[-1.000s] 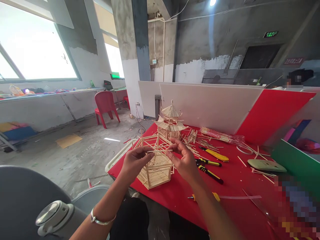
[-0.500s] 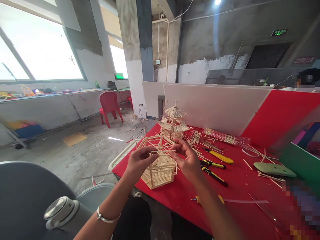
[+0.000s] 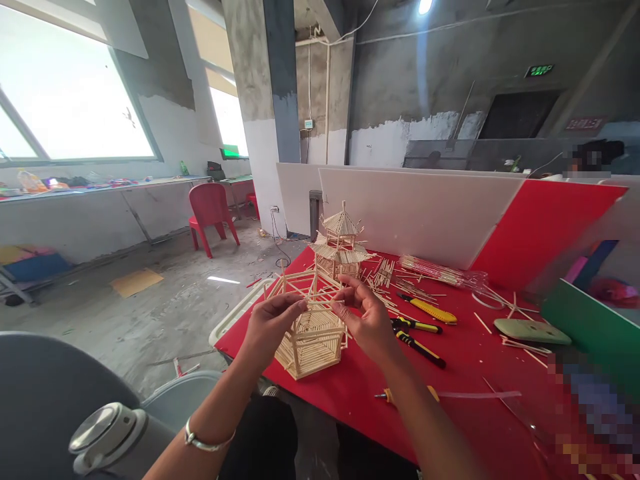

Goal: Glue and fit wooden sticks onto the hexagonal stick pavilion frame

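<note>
My left hand (image 3: 270, 328) pinches one end of a short, thin wooden stick (image 3: 320, 304), thumb against fingers. At the stick's other end, my right hand (image 3: 364, 319) pinches it with thumb and fingertips. The stick lies nearly level just above a six-sided frame (image 3: 316, 365) built of pale wooden sticks, with a slatted floor and railings. My hands hide part of the frame's top. Behind it stands a tiered pagoda model (image 3: 343, 223) of the same sticks.
Loose sticks (image 3: 384, 272) and a bagged bundle (image 3: 435, 268) lie on the red table (image 3: 350, 390). To the right are a yellow cutter (image 3: 430, 309), black-and-yellow pliers (image 3: 420, 348), a yellow-handled tool (image 3: 387, 396) and a green case (image 3: 533, 331). A grey flask (image 3: 117, 433) stands at lower left.
The view has turned slightly right, so everything appears shifted left. Both hands keep their pinch on the stick, and the gap between them looks slightly narrower.
</note>
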